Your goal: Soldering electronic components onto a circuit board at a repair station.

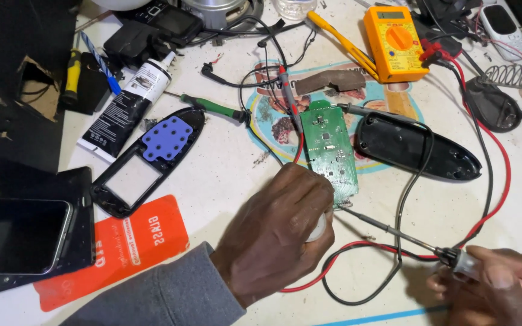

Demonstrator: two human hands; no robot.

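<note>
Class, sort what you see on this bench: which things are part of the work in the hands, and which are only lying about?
In use:
left hand, pressing by the green circuit board
right hand, its grip on the soldering iron

Lying about:
yellow multimeter
black rear shell
front shell with blue keypad
black and white tube
green-handled screwdriver

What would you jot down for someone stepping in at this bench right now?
Left hand: closed around a small white object, resting at the near end of the green circuit board.
Right hand: grips a soldering iron, its thin tip at the board's near edge.
Done: the phone is open; front frame with blue keypad lies left, black back cover right.
Left: board not yet back in its shell. Yellow multimeter sits behind.
</note>
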